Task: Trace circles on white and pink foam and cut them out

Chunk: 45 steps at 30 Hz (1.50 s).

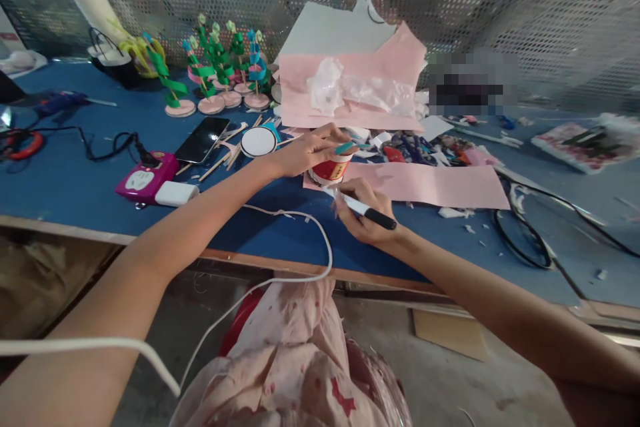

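My left hand [320, 147] is closed over the top of a small red cup-like container [331, 170] with a yellow label, holding it upright on a pink strip of card [440, 183]. A teal piece [345, 147] shows by my fingers; what it is I cannot make out. In my right hand [367, 210] is a marker pen [354, 203] with a white barrel and a black end. Its tip is down at the container's base, over the left end of the pink strip. Any line drawn there is too small to see.
Green and blue paper spirals on round stands [225, 73] fill the back left. A phone [203, 140], a magenta power adapter [147, 177] and a white disc [259, 141] lie at left. Large pink sheets [350, 90] lean behind. Scraps and black cable [520, 240] lie right; white cable crosses the front edge.
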Motion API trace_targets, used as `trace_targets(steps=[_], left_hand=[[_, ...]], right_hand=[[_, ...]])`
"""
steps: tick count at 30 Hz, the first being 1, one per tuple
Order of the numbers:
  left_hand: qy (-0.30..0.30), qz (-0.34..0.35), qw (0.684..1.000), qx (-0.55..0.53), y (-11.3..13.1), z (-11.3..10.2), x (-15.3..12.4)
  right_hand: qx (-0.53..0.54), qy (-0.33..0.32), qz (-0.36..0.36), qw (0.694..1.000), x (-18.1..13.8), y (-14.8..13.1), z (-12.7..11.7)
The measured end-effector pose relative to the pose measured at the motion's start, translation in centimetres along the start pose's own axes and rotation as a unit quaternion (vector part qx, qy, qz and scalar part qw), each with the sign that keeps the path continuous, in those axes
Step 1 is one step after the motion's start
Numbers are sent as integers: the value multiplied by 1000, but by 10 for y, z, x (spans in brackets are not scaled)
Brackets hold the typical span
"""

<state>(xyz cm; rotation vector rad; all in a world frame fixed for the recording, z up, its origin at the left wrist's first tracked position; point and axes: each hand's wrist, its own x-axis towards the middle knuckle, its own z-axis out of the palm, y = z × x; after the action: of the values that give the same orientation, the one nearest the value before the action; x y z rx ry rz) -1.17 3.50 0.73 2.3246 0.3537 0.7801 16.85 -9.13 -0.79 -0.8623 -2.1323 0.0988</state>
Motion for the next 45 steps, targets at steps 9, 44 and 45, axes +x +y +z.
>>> trace_targets(steps=[9,44,45], left_hand=[[-16,-18,1000,-12,-10,-1,8],[-47,-53,997,-7,1,-8,2],[-48,-55,997,-8,2,-8,2]], right_hand=[[-201,-88,-78,973,15,17,35],[-261,-354,117,891,51,-51,31],[-260,-343,108,896,47,-49,31]])
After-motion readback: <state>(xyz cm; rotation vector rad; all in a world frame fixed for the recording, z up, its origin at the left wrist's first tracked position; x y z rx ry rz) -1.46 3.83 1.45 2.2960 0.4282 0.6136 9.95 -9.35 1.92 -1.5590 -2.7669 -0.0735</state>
